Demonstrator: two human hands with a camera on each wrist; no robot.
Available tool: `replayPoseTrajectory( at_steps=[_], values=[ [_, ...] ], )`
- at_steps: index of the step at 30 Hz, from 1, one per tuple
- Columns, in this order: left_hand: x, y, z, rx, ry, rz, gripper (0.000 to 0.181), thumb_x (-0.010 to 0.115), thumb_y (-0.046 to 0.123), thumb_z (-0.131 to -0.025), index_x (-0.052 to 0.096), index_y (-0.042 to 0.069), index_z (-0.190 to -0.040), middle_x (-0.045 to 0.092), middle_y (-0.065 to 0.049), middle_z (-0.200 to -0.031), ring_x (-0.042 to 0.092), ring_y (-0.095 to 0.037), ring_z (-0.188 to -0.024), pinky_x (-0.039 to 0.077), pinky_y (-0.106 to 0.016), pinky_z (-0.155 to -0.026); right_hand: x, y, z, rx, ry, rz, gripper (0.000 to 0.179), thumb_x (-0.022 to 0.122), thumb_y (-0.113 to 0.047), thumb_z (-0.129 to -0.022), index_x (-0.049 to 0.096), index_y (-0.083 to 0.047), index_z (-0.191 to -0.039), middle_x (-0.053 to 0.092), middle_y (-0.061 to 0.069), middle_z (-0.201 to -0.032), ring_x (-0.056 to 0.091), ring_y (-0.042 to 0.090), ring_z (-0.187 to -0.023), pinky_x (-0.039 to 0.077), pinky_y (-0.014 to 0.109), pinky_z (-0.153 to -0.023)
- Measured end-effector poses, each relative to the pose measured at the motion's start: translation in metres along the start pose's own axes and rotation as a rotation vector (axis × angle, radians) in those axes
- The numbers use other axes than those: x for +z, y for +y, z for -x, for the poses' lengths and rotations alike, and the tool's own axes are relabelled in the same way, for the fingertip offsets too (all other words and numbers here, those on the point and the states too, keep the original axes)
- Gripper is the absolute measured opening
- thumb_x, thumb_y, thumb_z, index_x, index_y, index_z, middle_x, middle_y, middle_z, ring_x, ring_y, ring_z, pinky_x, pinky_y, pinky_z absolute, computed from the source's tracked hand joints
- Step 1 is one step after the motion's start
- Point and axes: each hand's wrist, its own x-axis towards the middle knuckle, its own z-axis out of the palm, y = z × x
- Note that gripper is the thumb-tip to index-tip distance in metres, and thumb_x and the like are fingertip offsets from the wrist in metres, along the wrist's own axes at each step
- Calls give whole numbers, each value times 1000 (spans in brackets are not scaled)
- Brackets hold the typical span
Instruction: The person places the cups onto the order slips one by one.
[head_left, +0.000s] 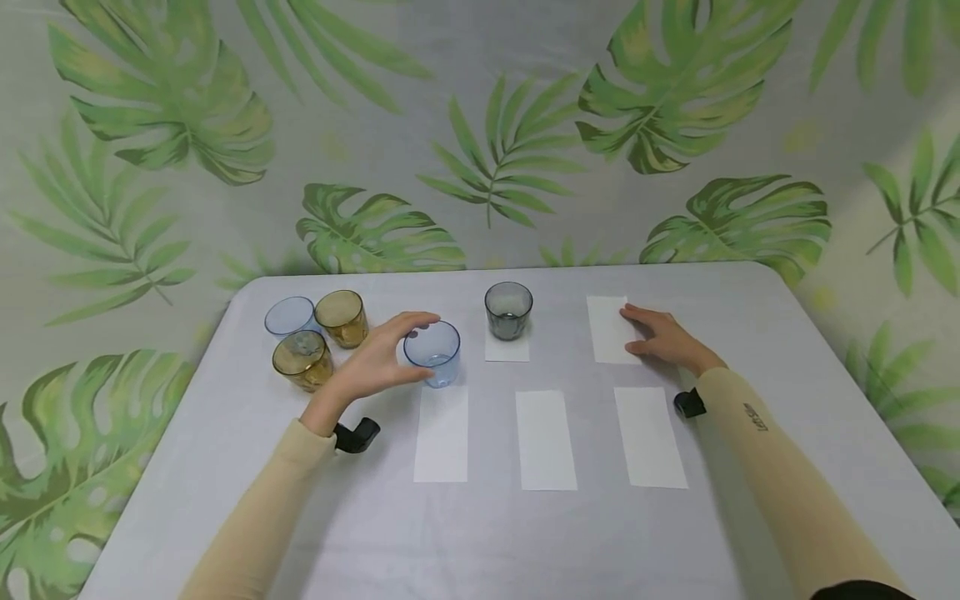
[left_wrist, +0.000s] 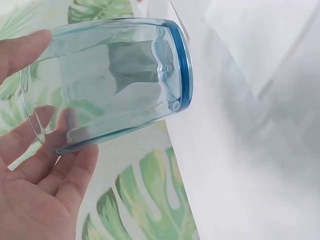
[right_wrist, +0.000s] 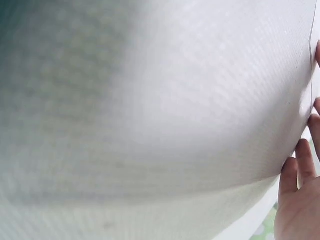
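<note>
My left hand [head_left: 382, 358] grips a clear blue glass [head_left: 444, 367] by its side, thumb on the near side and fingers on the far side. In the left wrist view the blue glass [left_wrist: 115, 85] has nothing visible inside it. My right hand [head_left: 670, 340], fingers spread and relaxed, rests at the right edge of a white paper card [head_left: 611, 333] at the back right. Only part of the right hand [right_wrist: 300, 200] shows in the right wrist view. A grey glass [head_left: 508, 312] stands upright on another white card [head_left: 507, 350] at the back middle.
Two amber glasses [head_left: 342, 321] and another blue glass [head_left: 288, 315] stand grouped at the back left. Nearer lie three white cards: left [head_left: 441, 437], middle [head_left: 547, 442] and right [head_left: 651, 437]. A leaf-patterned cloth [head_left: 510, 167] hangs behind the white table [head_left: 480, 542].
</note>
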Motion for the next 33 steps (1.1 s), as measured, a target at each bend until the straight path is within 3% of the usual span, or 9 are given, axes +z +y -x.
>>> replayPoseTrajectory(
  at_steps=[10,15,27,33],
  values=[
    [31,22,-32,141,-26,54,70,82,12,-74,50,3,-136,50,-12,-135,50,-28,-118,44,-45,-96,-1,0,-1,-6,-5,18,71,66,-15,-90,28,8,-145,15,28,-152,5,49,-138,6,63,-108],
    [43,31,-48,183,-36,69,69,82,11,-74,51,2,-135,52,-15,-131,51,-29,-116,44,-43,-97,-1,1,-1,-21,-7,36,71,66,-15,-91,27,9,-145,16,30,-151,6,49,-138,6,63,-109],
    [67,52,-87,153,-79,9,68,80,19,-76,51,7,-137,49,-10,-137,43,-22,-127,37,-40,-104,-3,-1,0,-29,-8,33,70,65,-16,-90,28,10,-145,16,30,-151,6,50,-137,5,64,-108],
    [82,59,-106,152,-102,35,69,81,20,-77,50,8,-137,50,-6,-136,47,-23,-120,41,-33,-98,-3,-2,-1,9,-14,36,72,66,-17,-90,27,8,-146,14,29,-152,5,49,-138,3,63,-108]
  ],
)
